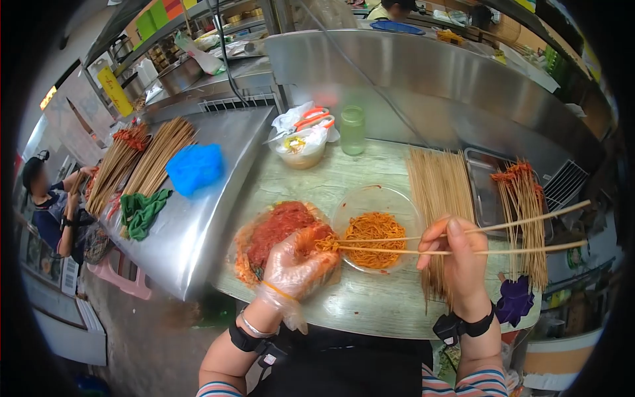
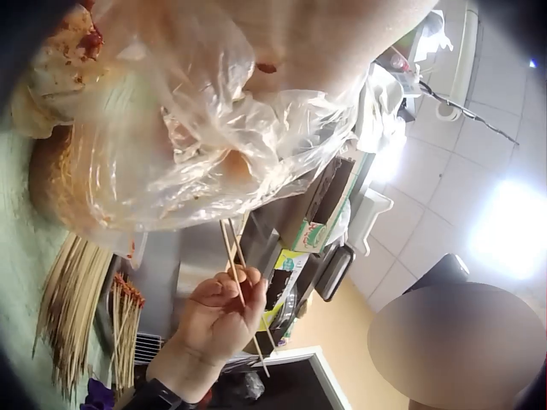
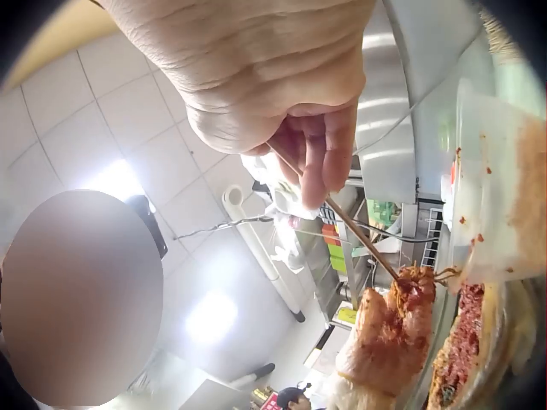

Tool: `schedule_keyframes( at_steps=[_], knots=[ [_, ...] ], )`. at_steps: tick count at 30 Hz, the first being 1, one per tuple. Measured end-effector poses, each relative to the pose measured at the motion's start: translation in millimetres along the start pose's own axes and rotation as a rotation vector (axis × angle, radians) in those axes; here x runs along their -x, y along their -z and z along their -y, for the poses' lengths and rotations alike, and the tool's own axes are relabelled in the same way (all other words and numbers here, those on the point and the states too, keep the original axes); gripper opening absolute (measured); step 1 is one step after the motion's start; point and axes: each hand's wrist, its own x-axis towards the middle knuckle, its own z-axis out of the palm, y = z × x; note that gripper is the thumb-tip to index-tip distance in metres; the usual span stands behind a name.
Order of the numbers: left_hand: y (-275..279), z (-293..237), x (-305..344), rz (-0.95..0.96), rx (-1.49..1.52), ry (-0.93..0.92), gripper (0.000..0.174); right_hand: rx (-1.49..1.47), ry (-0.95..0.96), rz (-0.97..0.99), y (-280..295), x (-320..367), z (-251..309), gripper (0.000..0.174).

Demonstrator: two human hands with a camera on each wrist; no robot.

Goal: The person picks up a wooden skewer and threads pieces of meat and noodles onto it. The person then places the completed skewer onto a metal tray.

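Observation:
My left hand (image 1: 294, 264), in a clear plastic glove banded at the wrist, pinches a small bunch of orange shreds (image 1: 327, 243) at the tips of two bamboo skewers (image 1: 529, 251). Fingers of my bare right hand (image 1: 456, 255) grip both skewers farther along, and their long ends spread apart to the right. Red smears mark the gloved fingers (image 3: 416, 299) in the right wrist view. Beneath the skewers stands a clear round bowl (image 1: 347, 198) with more orange shreds (image 1: 376, 241) in it. A heap of red minced filling (image 1: 284, 228) lies beside and partly behind my left hand.
Bare skewers (image 1: 440, 178) lie in a bundle right of the bowl. Farther right, loaded skewers (image 1: 519, 198) rest across a metal tray (image 1: 479, 172). Behind are orange-handled scissors (image 1: 314, 119) on a tub and a green jar (image 1: 352, 132). A steel counter (image 1: 198, 238) adjoins at left.

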Motion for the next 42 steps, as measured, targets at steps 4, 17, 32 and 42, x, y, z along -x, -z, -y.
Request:
schedule_keyframes(
  at_steps=[4,17,32,42],
  knots=[
    [-8,3,1,-0.039,-0.036,-0.106,0.040,0.089,0.106,0.069,-9,15,-1,0.034],
    [-7,14,-4,-0.134,0.138,-0.043,0.025,-0.004,0.082,0.018,9,24,-5,0.037],
    [-7,7,-14,-0.111,0.298,-0.059,0.024,0.010,0.100,-0.156,4,27,-17,0.031],
    [-9,3,-17,-0.130,0.356,-0.054,0.025,0.396,0.143,-0.194,24,29,-19,0.029]
  ],
)
